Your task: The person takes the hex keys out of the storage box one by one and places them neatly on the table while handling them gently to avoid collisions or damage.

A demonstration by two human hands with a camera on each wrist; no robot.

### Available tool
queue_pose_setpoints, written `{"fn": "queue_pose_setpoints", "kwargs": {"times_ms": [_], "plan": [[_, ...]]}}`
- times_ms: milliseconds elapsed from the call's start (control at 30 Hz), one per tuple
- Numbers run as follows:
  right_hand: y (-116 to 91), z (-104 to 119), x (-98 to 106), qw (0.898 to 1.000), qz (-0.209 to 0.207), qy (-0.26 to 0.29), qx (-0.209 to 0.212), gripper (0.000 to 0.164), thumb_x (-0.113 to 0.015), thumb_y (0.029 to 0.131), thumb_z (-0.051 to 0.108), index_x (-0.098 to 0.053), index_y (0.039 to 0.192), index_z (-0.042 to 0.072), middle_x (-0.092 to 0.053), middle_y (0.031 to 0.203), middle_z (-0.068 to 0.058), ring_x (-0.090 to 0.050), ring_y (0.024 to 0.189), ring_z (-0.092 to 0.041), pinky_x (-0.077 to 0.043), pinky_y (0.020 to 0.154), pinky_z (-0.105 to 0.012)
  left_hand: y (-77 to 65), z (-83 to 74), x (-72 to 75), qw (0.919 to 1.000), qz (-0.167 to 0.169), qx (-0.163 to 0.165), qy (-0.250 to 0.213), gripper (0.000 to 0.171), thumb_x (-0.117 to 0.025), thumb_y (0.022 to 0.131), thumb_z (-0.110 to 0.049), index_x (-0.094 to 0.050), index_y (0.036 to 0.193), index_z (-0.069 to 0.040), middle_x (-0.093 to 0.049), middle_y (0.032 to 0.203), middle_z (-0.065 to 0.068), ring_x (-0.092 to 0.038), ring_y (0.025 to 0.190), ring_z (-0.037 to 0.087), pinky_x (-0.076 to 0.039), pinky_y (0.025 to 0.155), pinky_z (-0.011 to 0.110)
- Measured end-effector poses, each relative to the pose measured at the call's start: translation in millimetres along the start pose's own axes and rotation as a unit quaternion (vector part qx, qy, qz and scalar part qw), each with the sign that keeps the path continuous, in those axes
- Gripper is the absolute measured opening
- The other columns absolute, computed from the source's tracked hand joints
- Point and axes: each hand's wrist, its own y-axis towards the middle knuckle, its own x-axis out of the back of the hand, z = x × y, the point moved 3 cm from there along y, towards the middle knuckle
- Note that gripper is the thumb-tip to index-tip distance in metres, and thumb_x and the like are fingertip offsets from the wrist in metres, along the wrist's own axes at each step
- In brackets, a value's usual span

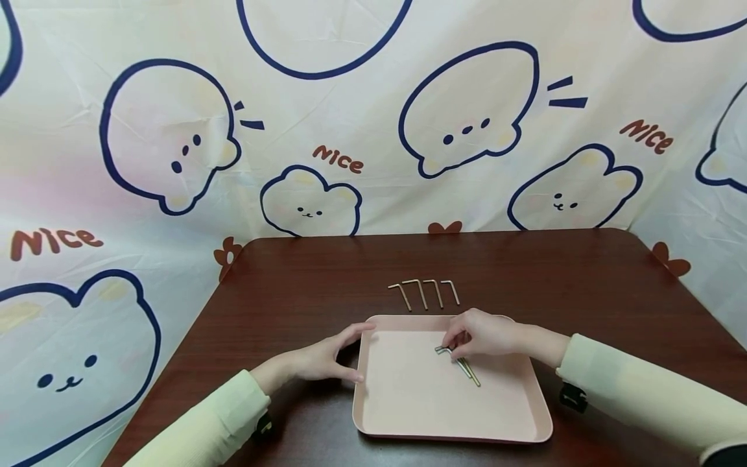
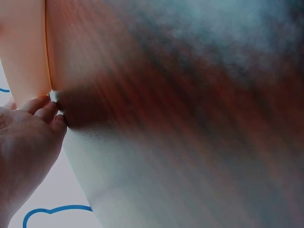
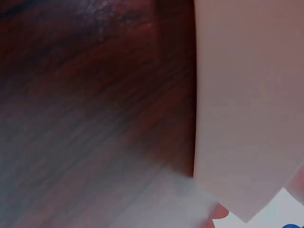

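Note:
A shallow pale pink tray (image 1: 408, 402) sits on the table, and a few metal Allen keys (image 1: 469, 373) lie together inside it. My right hand (image 1: 484, 334) reaches over the tray with bent fingers, its thumb and fingertips pinching at the bent end of an Allen key. The fingers partly cover the keys, so their exact number is hidden. At the tray's left side, my left hand (image 1: 321, 357) has its thumb and fingers spread apart, touching the rim. The left wrist view shows the left fingers (image 2: 47, 111) against the tray's edge (image 2: 28, 57).
Beyond the tray, several L-shaped Allen keys (image 1: 432, 295) lie in a row on the dark brown wooden table (image 1: 292, 279). A cream cloth (image 1: 373, 130) printed with cartoon bears hangs behind the table and along its sides.

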Motion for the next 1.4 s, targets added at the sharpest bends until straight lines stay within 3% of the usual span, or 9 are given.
{"fn": "queue_pose_setpoints", "kwargs": {"times_ms": [133, 367, 667, 1233, 1400], "plan": [[1.8, 1.1, -1.5, 1.0, -0.009, 0.0, -0.002, 0.012, -0.08, 0.08, 0.011, -0.073, 0.091, 0.012, -0.06, 0.077, 0.016, -0.053, 0.069, 0.002, -0.047, 0.061, -0.021, 0.5, -0.6, 0.0, 1.0, -0.001, 0.0, 0.0, 0.086, -0.078, 0.084, -0.018, -0.025, 0.151, -0.021, -0.021, 0.158, 0.003, -0.017, 0.143, 0.015, -0.013, 0.113, 0.046], [6.7, 2.1, -6.6, 0.999, -0.005, 0.012, -0.047, 0.015, -0.081, 0.079, 0.009, -0.068, 0.085, 0.015, -0.055, 0.073, 0.014, -0.052, 0.066, 0.0, -0.046, 0.061, -0.021, -0.1, -1.7, -0.6, 1.0, 0.0, -0.001, 0.0, 0.086, -0.078, 0.084, -0.017, -0.025, 0.151, -0.02, -0.021, 0.159, 0.002, -0.017, 0.143, 0.015, -0.013, 0.113, 0.045], [4.9, 3.9, -7.3, 0.999, -0.006, 0.001, -0.053, 0.018, -0.082, 0.077, 0.01, -0.066, 0.079, 0.017, -0.053, 0.072, 0.015, -0.05, 0.065, 0.0, -0.045, 0.06, -0.02, 0.5, -2.1, -0.3, 1.0, 0.001, -0.001, -0.002, 0.087, -0.079, 0.084, -0.017, -0.024, 0.151, -0.019, -0.022, 0.158, 0.002, -0.017, 0.143, 0.015, -0.013, 0.113, 0.044], [3.3, 4.6, -6.4, 0.999, -0.006, 0.01, -0.047, 0.021, -0.082, 0.078, 0.008, -0.07, 0.095, 0.013, -0.06, 0.076, 0.01, -0.053, 0.07, -0.003, -0.045, 0.063, -0.021, 0.6, -0.8, 0.2, 1.0, -0.002, 0.006, 0.0, 0.087, -0.079, 0.084, -0.018, -0.024, 0.151, -0.021, -0.022, 0.158, 0.004, -0.018, 0.143, 0.015, -0.013, 0.113, 0.046], [2.9, 4.8, -6.4, 0.999, -0.01, 0.002, -0.047, 0.019, -0.082, 0.078, 0.009, -0.07, 0.091, 0.015, -0.06, 0.075, 0.01, -0.054, 0.069, -0.005, -0.045, 0.063, -0.021, 0.4, -1.9, -0.4, 1.0, -0.001, 0.002, 0.003, 0.087, -0.078, 0.084, -0.017, -0.024, 0.152, -0.019, -0.022, 0.158, 0.004, -0.018, 0.143, 0.015, -0.013, 0.113, 0.045]]}}
